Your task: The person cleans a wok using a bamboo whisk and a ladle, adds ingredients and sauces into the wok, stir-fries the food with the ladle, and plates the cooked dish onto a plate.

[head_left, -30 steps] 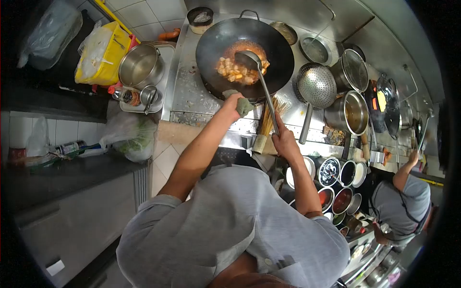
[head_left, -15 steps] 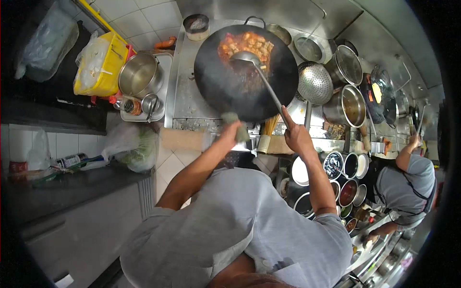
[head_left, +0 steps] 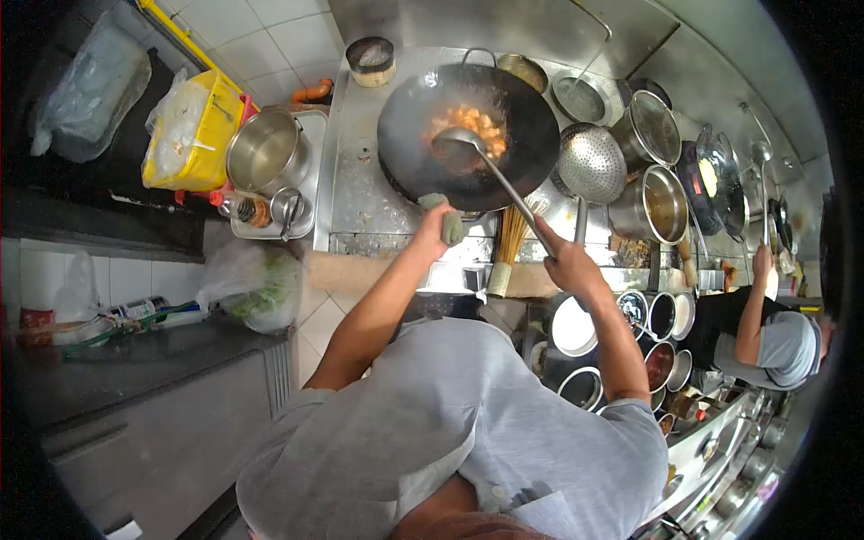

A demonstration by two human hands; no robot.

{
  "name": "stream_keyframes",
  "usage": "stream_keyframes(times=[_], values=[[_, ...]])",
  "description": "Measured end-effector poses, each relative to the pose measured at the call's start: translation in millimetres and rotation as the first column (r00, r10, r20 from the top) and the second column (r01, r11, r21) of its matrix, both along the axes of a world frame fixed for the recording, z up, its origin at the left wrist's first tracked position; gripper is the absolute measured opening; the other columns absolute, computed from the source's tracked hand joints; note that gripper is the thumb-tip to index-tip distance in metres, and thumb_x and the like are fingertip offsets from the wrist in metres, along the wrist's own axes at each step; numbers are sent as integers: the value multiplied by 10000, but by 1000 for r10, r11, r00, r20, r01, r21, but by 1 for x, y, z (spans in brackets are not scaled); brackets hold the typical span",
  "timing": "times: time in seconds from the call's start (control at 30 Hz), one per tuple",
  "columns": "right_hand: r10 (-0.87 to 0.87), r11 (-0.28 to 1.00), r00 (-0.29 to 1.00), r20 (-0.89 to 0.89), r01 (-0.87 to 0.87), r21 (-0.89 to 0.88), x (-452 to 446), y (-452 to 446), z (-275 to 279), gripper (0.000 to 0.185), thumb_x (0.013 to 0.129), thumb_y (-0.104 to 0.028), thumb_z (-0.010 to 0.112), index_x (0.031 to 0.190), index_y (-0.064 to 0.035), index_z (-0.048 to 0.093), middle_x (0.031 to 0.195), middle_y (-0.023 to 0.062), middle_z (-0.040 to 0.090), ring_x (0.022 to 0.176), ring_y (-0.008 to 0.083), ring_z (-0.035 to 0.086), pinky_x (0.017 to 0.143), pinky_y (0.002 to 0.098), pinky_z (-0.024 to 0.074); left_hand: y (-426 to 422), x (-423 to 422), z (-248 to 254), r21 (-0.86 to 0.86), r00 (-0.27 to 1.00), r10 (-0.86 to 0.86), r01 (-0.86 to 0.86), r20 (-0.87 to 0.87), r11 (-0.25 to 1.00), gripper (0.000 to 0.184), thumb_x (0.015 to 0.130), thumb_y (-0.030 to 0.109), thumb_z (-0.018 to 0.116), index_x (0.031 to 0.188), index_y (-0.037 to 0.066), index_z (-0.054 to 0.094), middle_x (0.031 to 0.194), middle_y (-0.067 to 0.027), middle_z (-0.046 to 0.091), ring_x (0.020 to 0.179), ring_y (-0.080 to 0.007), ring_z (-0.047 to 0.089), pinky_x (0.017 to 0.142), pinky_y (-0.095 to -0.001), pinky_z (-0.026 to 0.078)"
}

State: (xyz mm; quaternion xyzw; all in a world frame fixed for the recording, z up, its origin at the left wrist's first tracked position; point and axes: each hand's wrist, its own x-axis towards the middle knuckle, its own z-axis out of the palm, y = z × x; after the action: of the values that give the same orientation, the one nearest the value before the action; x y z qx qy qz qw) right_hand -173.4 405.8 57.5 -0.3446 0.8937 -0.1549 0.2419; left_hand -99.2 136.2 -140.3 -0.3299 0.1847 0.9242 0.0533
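A large black wok [head_left: 400, 135] sits on the stove, with chunks of food in reddish sauce [head_left: 490, 126] steaming in its middle. My left hand [head_left: 434, 236] is closed around a folded greenish-grey cloth [head_left: 453, 229] at the wok's near rim; the wok's handle there is hidden. In my right hand [head_left: 574, 270] is the long handle of a metal ladle [head_left: 513, 191]. The ladle's bowl rests down among the food, tilted.
A perforated strainer [head_left: 591, 162] and steel pots [head_left: 661, 205] stand right of the wok. A bamboo brush [head_left: 511, 247] lies at the stove's near edge. To the left are a steel pot [head_left: 263, 153] on a tray and a yellow basket [head_left: 202, 148]. A co-worker [head_left: 778, 346] stands at far right.
The wok has come down flatter, and the food has slid from its far side toward the middle. My right hand and the ladle have shifted slightly nearer. The co-worker's arm has moved.
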Motion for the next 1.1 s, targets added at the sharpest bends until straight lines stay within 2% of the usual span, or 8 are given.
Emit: stream_keyframes(times=[0.17,0.37,0.47,0.57,0.77,0.9,1.03,1.1], values=[[-78,991,988,-132,91,100,13,-14,21,880,795,13,560,1569,-240,226,805,316,651,774,478,660,762,561,507,56,60,-4,-389,973,107,-20,204,921,193,821,183,646,1001,118,615,898,-71,647,755,-235,644,642,-409,562],[-153,905,988,9,143,-400,8,9,-2,738,861,-13,541,1549,-152,312,1133,275,673,1023,397,675,881,437,502,-10,-2,44,-106,984,147,-136,105,985,51,798,126,639,789,113,591,728,-51,579,634,-225,614,572,-392,544],[-415,861,838,354,488,-145,9,-24,21,702,889,-56,582,1540,-113,327,844,172,688,619,241,640,615,375,536,-25,-28,-8,-115,994,90,-81,70,990,50,793,104,643,800,109,593,722,-41,576,614,-217,610,558,-380,536],[-418,798,824,384,534,-278,3,-49,0,718,908,-21,568,1563,-131,296,672,2,514,488,90,441,439,288,396,-37,-32,-39,-151,999,31,-37,-38,988,97,821,162,609,845,74,576,748,-86,580,656,-262,608,645,-428,560],[-285,827,918,275,380,-414,-21,-70,-83,702,905,-17,548,1556,-124,310,658,-6,508,471,87,425,427,278,386,-32,-32,-27,-157,996,20,-6,89,988,136,814,158,611,887,47,578,783,-100,590,681,-276,620,700,-467,583],[-389,864,731,561,501,-54,-17,-73,-32,703,852,-20,558,1520,-60,344,1276,265,619,1102,342,653,912,379,512,-22,-27,22,-34,987,16,-10,160,999,156,804,163,627,914,62,579,848,-100,605,759,-297,653,735,-473,591],[-298,850,933,204,356,-389,-37,-73,-84,708,849,-26,547,1523,-51,333,1288,276,608,1130,330,649,917,367,508,-20,-31,15,-50,988,88,-82,124,995,159,802,164,624,926,80,571,861,-97,609,774,-304,658,705,-460,592],[-328,782,900,288,430,-451,-54,-86,-112,703,890,-6,536,1548,-99,308,1015,147,645,688,173,556,596,310,473,-23,-31,-3,-51,991,86,-82,101,995,157,802,166,625,928,88,572,861,-95,610,773,-305,660,686,-456,588]])
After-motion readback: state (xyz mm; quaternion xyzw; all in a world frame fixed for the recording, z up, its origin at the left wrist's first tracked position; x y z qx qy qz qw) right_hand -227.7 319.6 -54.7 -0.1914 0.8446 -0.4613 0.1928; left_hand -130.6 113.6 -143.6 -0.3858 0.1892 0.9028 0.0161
